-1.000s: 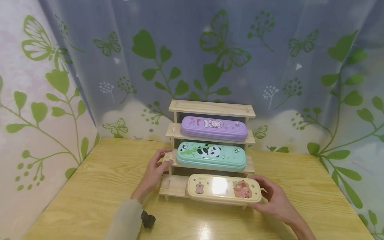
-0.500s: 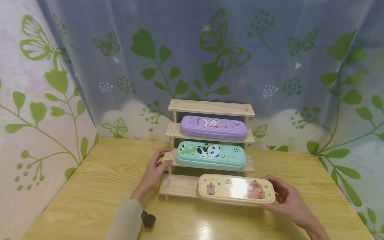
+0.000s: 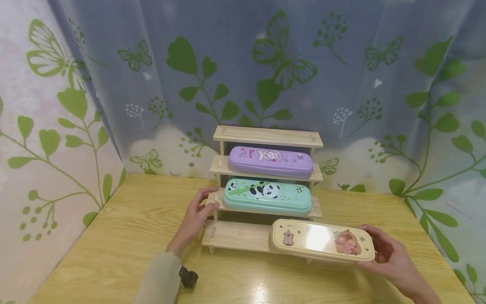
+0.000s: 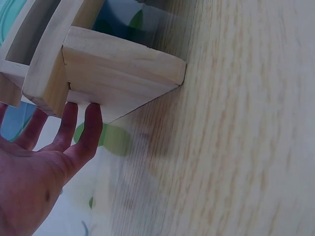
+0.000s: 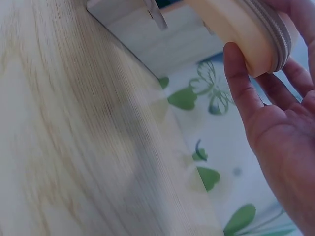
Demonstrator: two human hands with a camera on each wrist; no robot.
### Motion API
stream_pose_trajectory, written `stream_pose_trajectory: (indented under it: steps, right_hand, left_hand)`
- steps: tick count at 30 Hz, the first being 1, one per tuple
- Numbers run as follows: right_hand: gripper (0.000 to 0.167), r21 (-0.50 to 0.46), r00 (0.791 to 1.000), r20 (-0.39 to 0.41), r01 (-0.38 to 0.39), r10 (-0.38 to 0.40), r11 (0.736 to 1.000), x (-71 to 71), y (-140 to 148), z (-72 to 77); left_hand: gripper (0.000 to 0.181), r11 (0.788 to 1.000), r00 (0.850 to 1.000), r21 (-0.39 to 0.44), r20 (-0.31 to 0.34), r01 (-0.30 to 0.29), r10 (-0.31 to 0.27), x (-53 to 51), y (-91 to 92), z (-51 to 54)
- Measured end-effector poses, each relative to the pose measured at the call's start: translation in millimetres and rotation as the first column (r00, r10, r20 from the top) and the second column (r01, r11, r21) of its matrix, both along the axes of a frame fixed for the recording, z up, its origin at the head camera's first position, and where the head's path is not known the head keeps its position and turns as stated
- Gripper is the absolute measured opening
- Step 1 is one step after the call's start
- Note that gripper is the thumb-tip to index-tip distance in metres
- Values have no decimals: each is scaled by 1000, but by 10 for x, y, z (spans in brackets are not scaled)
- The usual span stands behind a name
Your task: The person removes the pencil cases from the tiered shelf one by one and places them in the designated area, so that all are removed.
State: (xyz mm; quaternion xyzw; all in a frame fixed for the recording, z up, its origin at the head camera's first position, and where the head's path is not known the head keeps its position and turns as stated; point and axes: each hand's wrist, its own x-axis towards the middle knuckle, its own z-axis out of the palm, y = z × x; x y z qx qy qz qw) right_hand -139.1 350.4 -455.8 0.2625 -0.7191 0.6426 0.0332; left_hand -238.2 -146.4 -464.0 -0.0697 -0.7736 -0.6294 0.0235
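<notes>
My right hand (image 3: 392, 258) grips the right end of a pale yellow pencil case (image 3: 320, 240) printed with brown bears. The right wrist view shows its zipped end (image 5: 268, 34) between my thumb and fingers. The case's left part lies over the bottom step of a wooden stepped rack (image 3: 239, 236); its right part juts out past that step. My left hand (image 3: 196, 220) holds the rack's left side at the second step from the bottom, with bent fingers (image 4: 91, 125) against the side panel.
A mint-green panda pencil case (image 3: 267, 196) lies on the second step, a purple one (image 3: 271, 161) on the third. The top board (image 3: 267, 136) is bare. Behind the wooden table (image 3: 144, 219) hangs a patterned curtain (image 3: 235, 63). A small black device (image 3: 187, 277) sits at my left wrist.
My right hand has moved rightward with the yellow pencil case, sliding it along and partly off the bottom step. More of that step shows at the left. My left hand has stayed put.
</notes>
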Motion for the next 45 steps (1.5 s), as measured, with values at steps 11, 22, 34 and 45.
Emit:
stream_pose_trajectory:
  steps: [11, 22, 34, 45]
  right_hand:
    - [81, -91, 996, 84, -10, 18, 996, 145, 416, -28]
    - [89, -127, 998, 52, 41, -34, 991, 218, 709, -23]
    - [88, -220, 983, 27, 183, -182, 958, 313, 959, -17]
    - [82, -396, 963, 49, 263, -265, 880, 230, 915, 6]
  left_hand:
    - [43, 1000, 1000, -3, 1, 0, 0, -16, -4, -21]
    - [42, 1000, 1000, -15, -9, 4, -4, -13, -11, -22]
    - [42, 1000, 1000, -13, -19, 4, -4, -18, -16, -26]
    - [43, 1000, 1000, 1, -26, 6, -6, -8, -7, -12]
